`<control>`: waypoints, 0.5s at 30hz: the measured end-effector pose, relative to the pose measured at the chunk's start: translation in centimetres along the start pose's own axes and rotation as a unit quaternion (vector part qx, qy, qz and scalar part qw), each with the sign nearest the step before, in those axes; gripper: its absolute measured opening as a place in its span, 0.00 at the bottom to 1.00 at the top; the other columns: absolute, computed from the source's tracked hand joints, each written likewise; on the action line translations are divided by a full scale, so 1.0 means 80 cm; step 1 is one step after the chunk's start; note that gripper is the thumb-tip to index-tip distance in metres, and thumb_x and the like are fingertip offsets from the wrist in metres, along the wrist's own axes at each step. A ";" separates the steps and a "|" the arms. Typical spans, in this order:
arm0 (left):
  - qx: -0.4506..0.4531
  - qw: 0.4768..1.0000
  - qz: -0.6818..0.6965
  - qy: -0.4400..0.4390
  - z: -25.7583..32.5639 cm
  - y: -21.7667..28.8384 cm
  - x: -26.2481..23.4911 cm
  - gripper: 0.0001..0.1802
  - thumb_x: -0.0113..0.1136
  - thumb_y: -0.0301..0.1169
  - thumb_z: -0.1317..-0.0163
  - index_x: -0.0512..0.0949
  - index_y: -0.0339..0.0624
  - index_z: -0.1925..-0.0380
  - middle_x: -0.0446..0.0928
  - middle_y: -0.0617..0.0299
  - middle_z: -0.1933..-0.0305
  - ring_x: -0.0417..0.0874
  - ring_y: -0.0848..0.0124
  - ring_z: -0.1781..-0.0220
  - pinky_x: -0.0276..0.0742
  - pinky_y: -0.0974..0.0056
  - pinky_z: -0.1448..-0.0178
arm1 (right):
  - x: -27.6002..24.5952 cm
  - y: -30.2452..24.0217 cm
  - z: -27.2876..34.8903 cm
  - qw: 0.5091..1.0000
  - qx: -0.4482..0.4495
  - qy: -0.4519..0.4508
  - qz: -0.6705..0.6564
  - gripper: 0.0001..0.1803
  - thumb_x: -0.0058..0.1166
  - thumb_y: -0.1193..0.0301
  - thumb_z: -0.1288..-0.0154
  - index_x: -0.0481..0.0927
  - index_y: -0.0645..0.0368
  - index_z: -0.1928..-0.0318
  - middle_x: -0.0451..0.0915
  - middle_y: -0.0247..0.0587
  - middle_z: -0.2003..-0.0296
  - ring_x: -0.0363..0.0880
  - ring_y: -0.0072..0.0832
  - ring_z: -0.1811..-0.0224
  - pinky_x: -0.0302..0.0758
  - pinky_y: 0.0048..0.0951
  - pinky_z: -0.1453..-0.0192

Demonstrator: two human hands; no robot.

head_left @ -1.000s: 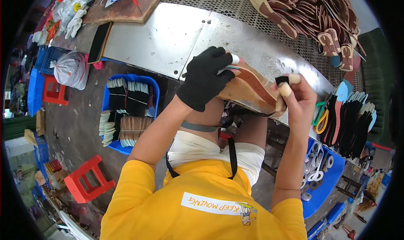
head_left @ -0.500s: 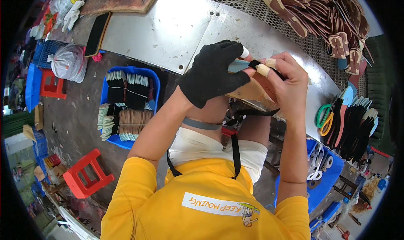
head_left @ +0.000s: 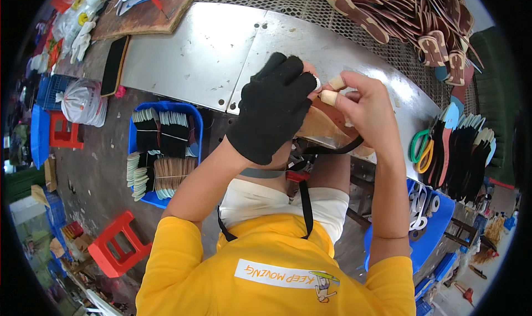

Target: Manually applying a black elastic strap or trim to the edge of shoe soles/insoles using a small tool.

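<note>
My left hand point(head_left: 272, 110), in a black glove with some bare fingertips showing, is curled above the near edge of the metal table. Its back faces up and hides whatever lies in its grasp. Close against its fingertips, my right hand point(head_left: 368, 105) pinches with thumb and forefinger, both capped in beige finger covers. What that pinch holds is too small to make out. Below the hands shows a brown and tan curved, sole-shaped piece point(head_left: 324, 122), partly covered by the glove. A black strap point(head_left: 339, 148) loops beneath my right wrist.
Brown insoles point(head_left: 396, 11) pile on the mesh at the far right. Scissors with green and yellow handles point(head_left: 422, 151) lie beside stacked black insoles point(head_left: 455, 155). A blue crate point(head_left: 200, 122) of bundled pieces and a red stool point(head_left: 121, 244) stand left; a blue bin point(head_left: 438, 227) stands right.
The left glove has turned its back upward, covering the pale blue piece and black strip seen before. My right fingers have drawn closer together beside it. The view has shifted slightly.
</note>
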State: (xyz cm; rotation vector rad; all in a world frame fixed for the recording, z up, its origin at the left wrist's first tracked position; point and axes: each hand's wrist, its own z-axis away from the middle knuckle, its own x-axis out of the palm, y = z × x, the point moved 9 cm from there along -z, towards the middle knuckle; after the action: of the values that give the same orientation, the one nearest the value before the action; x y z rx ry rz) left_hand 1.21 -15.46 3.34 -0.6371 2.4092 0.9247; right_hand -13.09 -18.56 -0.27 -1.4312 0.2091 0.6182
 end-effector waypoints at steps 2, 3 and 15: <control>-0.015 0.999 0.009 -0.030 0.001 -0.007 0.010 0.16 0.62 0.22 0.53 0.81 0.46 0.62 0.77 0.59 0.64 0.78 0.58 0.67 0.76 0.60 0.65 | -0.017 0.003 -0.007 1.000 -0.022 0.009 -0.003 0.07 0.61 0.73 0.42 0.81 0.65 0.65 0.80 0.36 0.76 0.75 0.18 0.74 0.72 0.25 0.67; -0.035 0.998 0.014 -0.058 0.002 -0.014 0.018 0.16 0.62 0.21 0.53 0.81 0.46 0.62 0.77 0.60 0.64 0.78 0.58 0.67 0.76 0.60 0.64 | -0.026 0.002 -0.006 0.999 -0.047 0.012 -0.006 0.08 0.62 0.72 0.41 0.81 0.65 0.66 0.80 0.35 0.77 0.74 0.16 0.74 0.71 0.25 0.67; 0.019 0.995 0.041 -0.091 -0.001 -0.001 0.031 0.15 0.64 0.23 0.49 0.84 0.49 0.60 0.75 0.59 0.63 0.79 0.60 0.63 0.76 0.61 0.62 | -0.030 -0.012 0.064 0.953 -0.122 0.222 0.169 0.05 0.63 0.79 0.50 0.80 0.62 0.70 0.76 0.45 0.73 0.77 0.43 0.71 0.72 0.37 0.65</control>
State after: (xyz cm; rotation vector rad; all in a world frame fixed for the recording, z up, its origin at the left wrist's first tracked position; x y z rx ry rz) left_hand -0.65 -16.20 1.93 -0.4247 2.2986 0.9257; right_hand -15.76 -14.32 2.52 -1.7831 0.7675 0.6057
